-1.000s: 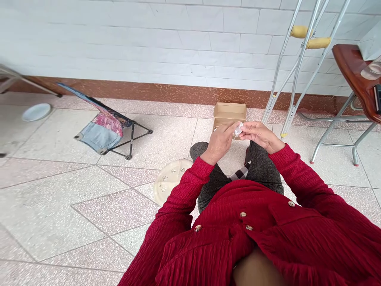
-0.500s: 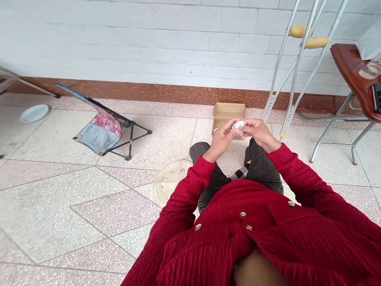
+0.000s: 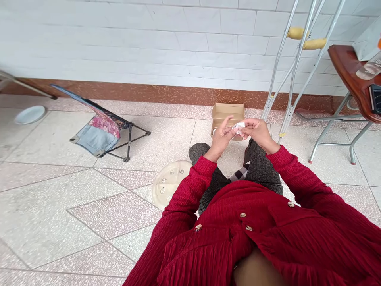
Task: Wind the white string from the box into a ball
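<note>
A small white crumpled piece [image 3: 239, 126], like thin paper or plastic, is between my two hands above my knees. My left hand [image 3: 220, 137] pinches its left side, with the index finger raised away from it. From the other side my right hand [image 3: 255, 131] grips it between thumb and fingers. Below and behind the hands an open cardboard box [image 3: 228, 110] rests on the floor, its lid tilted back toward the wall. Something white shows at the box's left inside; the hands hide most of the interior.
A round cream stool top [image 3: 166, 180] is beside my left leg. To the left stands a folding chair [image 3: 97, 137], with a white basin [image 3: 30, 114] beyond. Crutches [image 3: 293, 75] lean on the wall at right, near a brown table [image 3: 347, 67] bearing a bottle [image 3: 369, 68].
My left index finger has lifted off the white piece and now points up. My right hand stays nearly in place. The view has shifted slightly.
</note>
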Demonstrator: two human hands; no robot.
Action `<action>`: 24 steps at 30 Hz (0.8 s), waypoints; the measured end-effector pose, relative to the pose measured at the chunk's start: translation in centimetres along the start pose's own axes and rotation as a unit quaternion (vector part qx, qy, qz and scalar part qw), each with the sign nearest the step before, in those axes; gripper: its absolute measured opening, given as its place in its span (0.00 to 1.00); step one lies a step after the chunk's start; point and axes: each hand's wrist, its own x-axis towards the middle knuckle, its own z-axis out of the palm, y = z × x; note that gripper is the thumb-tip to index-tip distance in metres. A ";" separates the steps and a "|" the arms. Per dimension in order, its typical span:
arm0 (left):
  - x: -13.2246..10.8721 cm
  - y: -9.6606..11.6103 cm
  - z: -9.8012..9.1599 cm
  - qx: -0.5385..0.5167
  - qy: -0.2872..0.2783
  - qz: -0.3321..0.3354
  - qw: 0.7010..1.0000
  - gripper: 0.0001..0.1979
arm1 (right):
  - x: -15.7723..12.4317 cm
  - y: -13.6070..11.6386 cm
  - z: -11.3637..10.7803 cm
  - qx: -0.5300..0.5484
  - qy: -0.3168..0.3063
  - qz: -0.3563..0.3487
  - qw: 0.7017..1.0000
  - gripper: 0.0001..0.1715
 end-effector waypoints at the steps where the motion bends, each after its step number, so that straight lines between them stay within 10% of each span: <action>1: -0.1 0.0 0.0 -0.003 -0.004 -0.001 1.000 0.34 | 0.1 -0.1 -0.1 -0.003 0.005 -0.002 1.000 0.24; 15: -2.2 -1.2 0.9 0.178 -0.055 -0.021 0.982 0.20 | 1.2 -0.5 0.4 0.190 0.069 0.085 0.976 0.19; 24: -1.7 -1.3 1.6 0.218 -0.102 -0.014 0.970 0.18 | 1.1 0.2 0.6 0.095 0.108 -0.003 0.990 0.22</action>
